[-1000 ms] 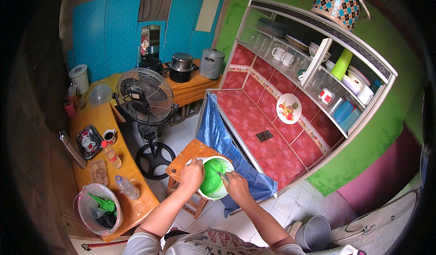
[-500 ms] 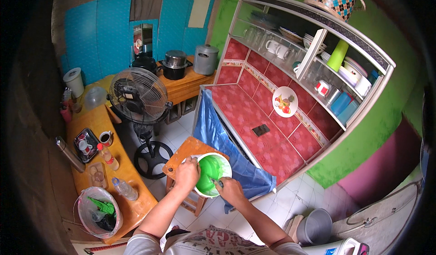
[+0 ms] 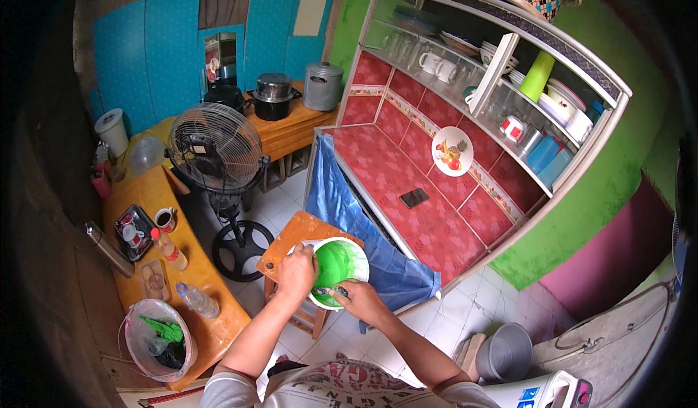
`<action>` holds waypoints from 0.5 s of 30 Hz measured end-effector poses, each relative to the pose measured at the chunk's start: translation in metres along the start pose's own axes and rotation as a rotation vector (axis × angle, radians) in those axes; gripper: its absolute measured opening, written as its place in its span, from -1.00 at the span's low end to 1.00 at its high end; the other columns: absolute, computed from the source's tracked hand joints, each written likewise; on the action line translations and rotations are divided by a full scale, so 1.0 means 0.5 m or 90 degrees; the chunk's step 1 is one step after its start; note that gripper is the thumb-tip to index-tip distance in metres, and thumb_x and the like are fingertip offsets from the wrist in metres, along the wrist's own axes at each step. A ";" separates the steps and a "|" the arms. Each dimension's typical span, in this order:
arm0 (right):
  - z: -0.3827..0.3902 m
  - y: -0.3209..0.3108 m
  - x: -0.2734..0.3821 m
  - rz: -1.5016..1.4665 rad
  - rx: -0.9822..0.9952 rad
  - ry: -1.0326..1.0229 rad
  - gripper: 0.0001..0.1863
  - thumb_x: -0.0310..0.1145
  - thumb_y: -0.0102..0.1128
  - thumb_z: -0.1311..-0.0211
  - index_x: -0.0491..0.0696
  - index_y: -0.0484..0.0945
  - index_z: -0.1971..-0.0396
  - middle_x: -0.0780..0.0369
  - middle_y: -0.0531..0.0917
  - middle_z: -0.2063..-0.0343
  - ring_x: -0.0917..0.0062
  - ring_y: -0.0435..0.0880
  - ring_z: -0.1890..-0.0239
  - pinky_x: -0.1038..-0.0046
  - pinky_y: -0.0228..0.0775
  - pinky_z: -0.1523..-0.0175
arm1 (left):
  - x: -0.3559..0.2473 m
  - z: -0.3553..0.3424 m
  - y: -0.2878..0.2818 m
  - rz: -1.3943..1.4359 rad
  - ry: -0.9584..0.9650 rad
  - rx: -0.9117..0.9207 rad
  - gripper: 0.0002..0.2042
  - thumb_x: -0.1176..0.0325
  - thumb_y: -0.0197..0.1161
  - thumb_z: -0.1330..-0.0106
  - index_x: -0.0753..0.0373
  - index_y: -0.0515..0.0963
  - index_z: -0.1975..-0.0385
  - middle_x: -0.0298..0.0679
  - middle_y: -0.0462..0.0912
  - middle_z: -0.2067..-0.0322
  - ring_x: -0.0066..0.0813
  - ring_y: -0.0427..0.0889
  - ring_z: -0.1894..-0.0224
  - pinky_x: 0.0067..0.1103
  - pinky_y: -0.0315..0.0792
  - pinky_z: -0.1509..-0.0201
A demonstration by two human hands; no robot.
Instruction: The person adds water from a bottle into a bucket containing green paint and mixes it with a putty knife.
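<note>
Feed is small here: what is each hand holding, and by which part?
Left hand grips the white bowl at its near-left rim; right hand holds a small utensil, grip point unclear.

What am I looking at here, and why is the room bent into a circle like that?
There is no machine: a person wears a wide fisheye camera on the head, looking down, so straight edges curve near the rim. The two forearms coming in from the bottom are that person's own. The left hand grips the rim of a white bowl full of green mixture, which sits on a small wooden stool. The right hand holds a small utensil at the bowl's near edge; what kind it is I cannot tell. Around them are a standing fan, a red tiled cabinet with dishes and a wooden counter with bottles and cups.
</note>
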State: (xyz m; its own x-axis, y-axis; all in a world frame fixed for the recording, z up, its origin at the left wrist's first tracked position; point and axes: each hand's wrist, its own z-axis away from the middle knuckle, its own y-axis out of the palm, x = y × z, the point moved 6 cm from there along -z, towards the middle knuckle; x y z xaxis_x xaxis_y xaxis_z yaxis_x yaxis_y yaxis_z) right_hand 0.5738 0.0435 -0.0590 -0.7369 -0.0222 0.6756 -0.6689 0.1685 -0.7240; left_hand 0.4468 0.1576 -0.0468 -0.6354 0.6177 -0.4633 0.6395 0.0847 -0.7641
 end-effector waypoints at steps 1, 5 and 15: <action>0.002 0.005 -0.013 0.026 -0.004 -0.016 -0.69 -0.20 0.31 -0.29 -0.17 0.70 0.22 -0.03 0.70 0.34 0.05 0.70 0.27 0.16 0.54 0.13 | -0.005 -0.001 0.000 0.003 0.001 -0.001 -0.86 0.39 0.26 -0.24 0.35 0.58 0.38 0.02 0.61 0.32 0.04 0.70 0.42 -0.19 0.61 0.33; 0.003 0.013 -0.044 0.104 -0.006 -0.033 -0.68 -0.20 0.30 -0.29 -0.18 0.69 0.20 -0.03 0.70 0.29 0.05 0.70 0.23 0.14 0.54 0.10 | -0.007 -0.002 0.001 0.004 0.007 0.002 -0.87 0.39 0.26 -0.24 0.35 0.58 0.39 0.02 0.61 0.32 0.04 0.70 0.43 -0.19 0.61 0.33; -0.010 -0.036 -0.079 0.263 -0.094 -0.065 -0.68 -0.20 0.28 -0.30 -0.21 0.67 0.31 -0.03 0.69 0.33 0.08 0.69 0.27 0.15 0.54 0.15 | -0.007 -0.003 -0.008 0.008 -0.001 -0.001 -0.86 0.40 0.22 -0.28 0.36 0.58 0.35 0.07 0.61 0.29 0.11 0.70 0.40 -0.14 0.60 0.31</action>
State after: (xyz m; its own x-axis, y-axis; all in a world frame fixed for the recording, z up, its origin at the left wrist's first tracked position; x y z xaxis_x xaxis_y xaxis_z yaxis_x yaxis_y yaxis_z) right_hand 0.6157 0.0464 -0.0720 -0.9502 -0.0192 0.3111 -0.3004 0.3220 -0.8978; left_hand 0.4470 0.1559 -0.0413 -0.6287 0.6169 -0.4734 0.6475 0.0782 -0.7580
